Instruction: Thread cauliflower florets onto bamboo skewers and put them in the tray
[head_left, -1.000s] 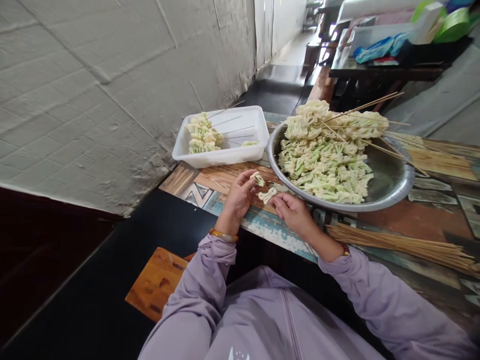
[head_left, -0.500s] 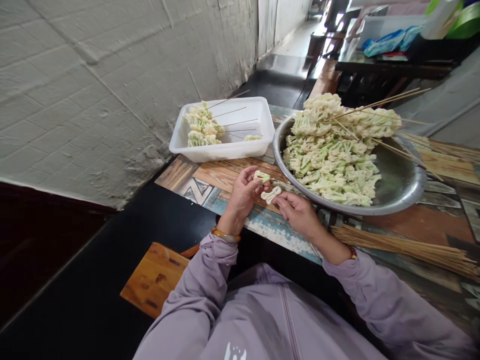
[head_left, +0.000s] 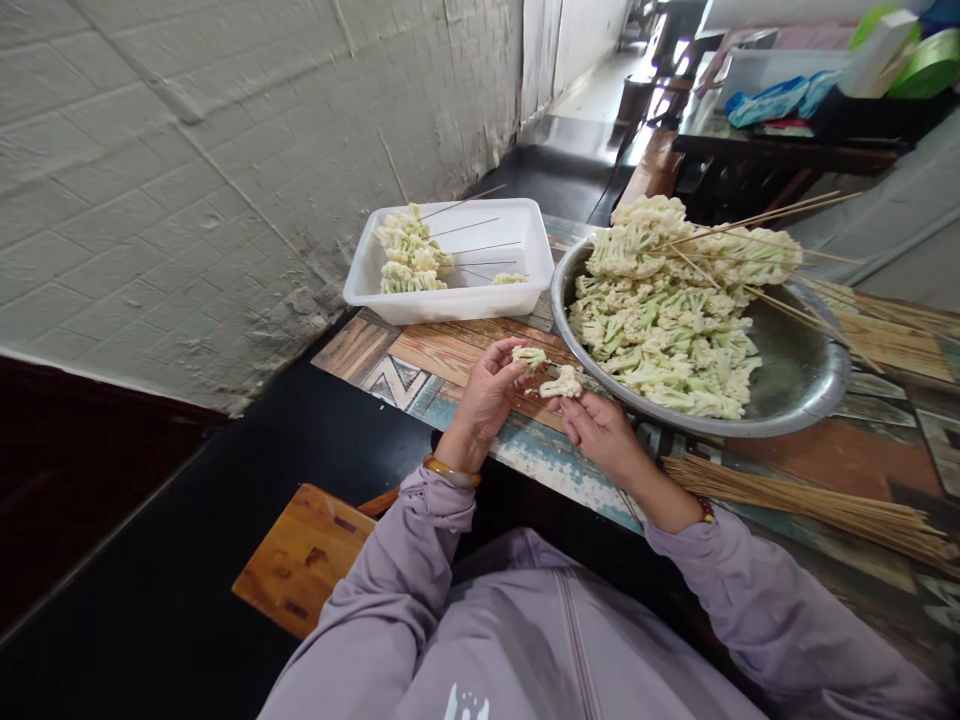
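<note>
Over the near table edge, my left hand [head_left: 487, 392] is closed on a pale green cauliflower floret [head_left: 529, 356]. Just to its right, my right hand [head_left: 600, 430] pinches a whiter cauliflower floret [head_left: 562, 382] between its fingertips. The two florets are close together but apart. Beyond my right hand stands a wide metal basin [head_left: 814, 405] heaped with loose cauliflower [head_left: 667, 345]. Skewered cauliflower [head_left: 694, 248] lies on top of that heap, its sticks pointing right. A white plastic tub [head_left: 450, 308] at the back left holds more cauliflower skewers [head_left: 409, 250].
A bundle of bamboo skewers [head_left: 802, 510] lies right of my right forearm. More skewers [head_left: 892, 305] are behind the basin. A wooden stool [head_left: 304, 560] stands at lower left, and a pale wall [head_left: 187, 200] runs along the left. Another table [head_left: 787, 140] is at the back right.
The floret in my right hand has turned, so its bumpy head now shows. Both hands stay almost in place, and the view has shifted slightly.
</note>
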